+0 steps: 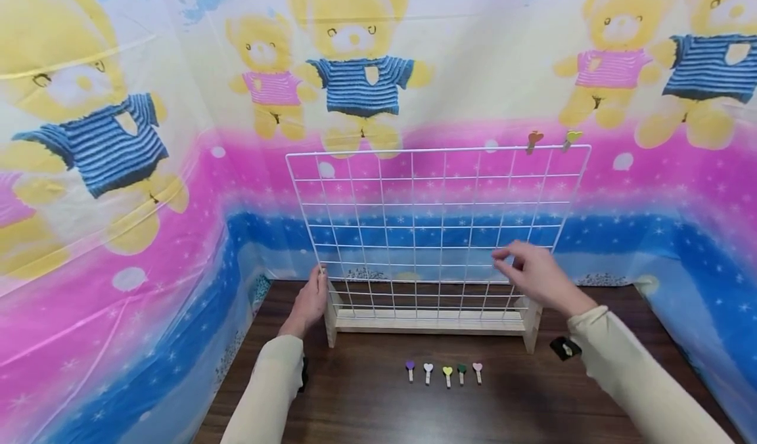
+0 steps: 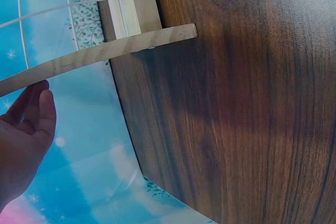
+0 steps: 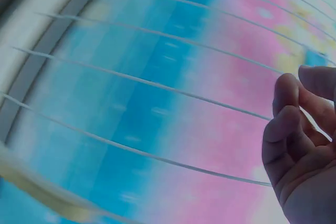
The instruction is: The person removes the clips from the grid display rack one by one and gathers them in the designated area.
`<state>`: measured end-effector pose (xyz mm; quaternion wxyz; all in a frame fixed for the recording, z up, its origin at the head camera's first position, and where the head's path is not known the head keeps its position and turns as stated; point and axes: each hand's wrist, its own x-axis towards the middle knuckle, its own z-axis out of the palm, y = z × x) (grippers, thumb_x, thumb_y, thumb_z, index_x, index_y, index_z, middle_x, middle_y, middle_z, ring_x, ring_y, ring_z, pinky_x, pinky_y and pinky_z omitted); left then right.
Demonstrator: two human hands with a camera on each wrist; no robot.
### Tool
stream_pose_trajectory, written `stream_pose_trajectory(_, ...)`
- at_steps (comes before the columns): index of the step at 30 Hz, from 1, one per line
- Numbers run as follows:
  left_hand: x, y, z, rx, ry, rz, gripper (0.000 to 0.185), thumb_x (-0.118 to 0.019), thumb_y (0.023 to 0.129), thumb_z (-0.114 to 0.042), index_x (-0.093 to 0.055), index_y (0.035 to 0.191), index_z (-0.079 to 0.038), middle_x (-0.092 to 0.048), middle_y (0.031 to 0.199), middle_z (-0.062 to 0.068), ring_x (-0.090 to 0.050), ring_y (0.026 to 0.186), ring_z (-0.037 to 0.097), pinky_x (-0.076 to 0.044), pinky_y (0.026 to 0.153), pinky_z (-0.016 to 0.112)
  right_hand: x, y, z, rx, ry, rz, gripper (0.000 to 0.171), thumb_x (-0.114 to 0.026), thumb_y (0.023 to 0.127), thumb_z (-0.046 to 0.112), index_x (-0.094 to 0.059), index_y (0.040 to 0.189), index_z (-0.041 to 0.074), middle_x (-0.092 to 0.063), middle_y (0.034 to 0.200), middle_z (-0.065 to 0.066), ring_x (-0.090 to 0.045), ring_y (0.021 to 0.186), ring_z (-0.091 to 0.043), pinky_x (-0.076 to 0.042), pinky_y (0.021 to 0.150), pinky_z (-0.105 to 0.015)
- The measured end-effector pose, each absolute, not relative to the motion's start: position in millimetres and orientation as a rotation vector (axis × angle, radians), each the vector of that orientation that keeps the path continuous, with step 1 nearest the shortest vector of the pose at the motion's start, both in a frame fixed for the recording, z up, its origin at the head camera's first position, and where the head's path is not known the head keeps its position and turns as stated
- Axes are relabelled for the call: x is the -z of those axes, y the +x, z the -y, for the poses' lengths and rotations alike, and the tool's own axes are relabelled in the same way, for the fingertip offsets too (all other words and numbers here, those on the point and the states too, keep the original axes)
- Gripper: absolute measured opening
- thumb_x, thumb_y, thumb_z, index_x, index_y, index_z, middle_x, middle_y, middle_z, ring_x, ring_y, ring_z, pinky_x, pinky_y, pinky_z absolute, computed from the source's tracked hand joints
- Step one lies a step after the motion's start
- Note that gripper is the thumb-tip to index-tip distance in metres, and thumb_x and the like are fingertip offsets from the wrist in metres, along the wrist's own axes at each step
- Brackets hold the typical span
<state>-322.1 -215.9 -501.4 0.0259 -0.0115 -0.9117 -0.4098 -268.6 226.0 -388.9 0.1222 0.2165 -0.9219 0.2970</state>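
Observation:
A white wire grid [image 1: 414, 226] stands upright in a light wooden stand [image 1: 432, 330] on the brown table. My left hand [image 1: 309, 303] rests its fingertips against the outer side of the stand's left upright [image 2: 105, 52], with thumb and fingers on the same side. In front of the grid's right part is my right hand [image 1: 535, 274], its fingers loosely bent, with nothing seen between them and the thumb. An orange heart clothespin [image 1: 535, 140] and a yellow-green heart clothespin [image 1: 571, 139] are clipped to the top wire at the right.
Several small heart clothespins lie in a row before the stand, from a purple one [image 1: 411, 370] at the left to a pink one [image 1: 478, 372] at the right. Behind the grid hangs a bear-printed cloth [image 1: 467, 69], which also encloses both sides of the table [image 1: 355, 398].

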Motion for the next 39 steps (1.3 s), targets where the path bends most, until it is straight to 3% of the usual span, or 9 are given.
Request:
stream_pose_trajectory(6, 501, -322, 216, 1.265, -0.037, 2.814, 0.050, -0.018, 0.105, -0.040, -0.020, 0.149, -0.016, -0.039, 0.142, 0.024, -0.040, 0.126, 0.041, -0.033, 0.098, 0.057, 312, -274, -226, -0.845, 0.587, 2.440, 0.022, -0.059, 0.096, 0.021, -0.068, 0.112, 0.010, -0.057, 0.067, -0.002, -0.050, 0.048, -0.013, -0.039, 0.039, -0.026)
stream_pose_trajectory(14, 500, -322, 216, 1.272, -0.031, 2.820, 0.050, -0.018, 0.105, -0.041, -0.020, 0.149, -0.018, -0.039, 0.142, 0.024, -0.040, 0.127, 0.041, -0.034, 0.098, 0.056, 248, -285, -221, -0.908, 0.577, 2.008, 0.019, -0.063, 0.091, 0.008, -0.071, 0.108, 0.005, -0.063, 0.101, -0.004, -0.052, 0.053, -0.002, -0.040, 0.047, -0.014)
stream_pose_trajectory(21, 500, -321, 216, 1.262, -0.029, 2.826, 0.051, -0.018, 0.105, -0.040, -0.018, 0.149, -0.015, -0.038, 0.142, 0.025, -0.039, 0.127, 0.041, -0.033, 0.099, 0.057, 230, -286, -217, -0.901, 0.554, 1.927, 0.017, -0.064, 0.091, 0.011, -0.073, 0.104, 0.007, -0.063, 0.086, -0.001, -0.047, 0.049, -0.004, -0.039, 0.050, -0.015)
stream_pose_trajectory(23, 501, -321, 215, 1.261, -0.026, 2.821, 0.050, -0.019, 0.105, -0.039, -0.019, 0.149, -0.015, -0.038, 0.142, 0.025, -0.039, 0.127, 0.041, -0.033, 0.099, 0.057, 227, -287, -217, -0.904, 0.535, 1.932, 0.017, -0.063, 0.091, 0.011, -0.073, 0.104, 0.005, -0.062, 0.089, -0.001, -0.048, 0.049, -0.004, -0.038, 0.049, -0.015)
stream_pose_trajectory(27, 502, -320, 215, 1.262, -0.030, 2.820, 0.051, -0.018, 0.105, -0.041, -0.019, 0.149, -0.015, -0.038, 0.142, 0.025, -0.039, 0.127, 0.041, -0.033, 0.099, 0.057, 222, -289, -217, -0.930, 0.452, 2.065, 0.025, -0.058, 0.093, 0.014, -0.069, 0.113, 0.005, -0.060, 0.094, -0.003, -0.055, 0.052, -0.007, -0.039, 0.046, -0.016)
stream_pose_trajectory(32, 505, -320, 216, 1.264, -0.026, 2.817, 0.050, -0.019, 0.105, -0.041, -0.019, 0.149, -0.016, -0.040, 0.141, 0.024, -0.041, 0.126, 0.041, -0.034, 0.097, 0.057, 222, -290, -219, -1.004, 0.366, 2.265, 0.031, -0.051, 0.098, 0.024, -0.064, 0.123, 0.010, -0.063, 0.079, -0.008, -0.058, 0.053, -0.012, -0.042, 0.043, -0.022)
stream_pose_trajectory(39, 504, -321, 216, 1.221, -0.046, 2.799, 0.048, -0.020, 0.106, -0.036, -0.022, 0.148, -0.015, -0.042, 0.139, 0.025, -0.043, 0.123, 0.042, -0.035, 0.096, 0.056, 223, -289, -222, -1.155, 0.313, 2.312, 0.035, -0.049, 0.099, 0.026, -0.059, 0.127, 0.008, -0.063, 0.102, -0.010, -0.059, 0.057, -0.016, -0.050, 0.053, -0.021)
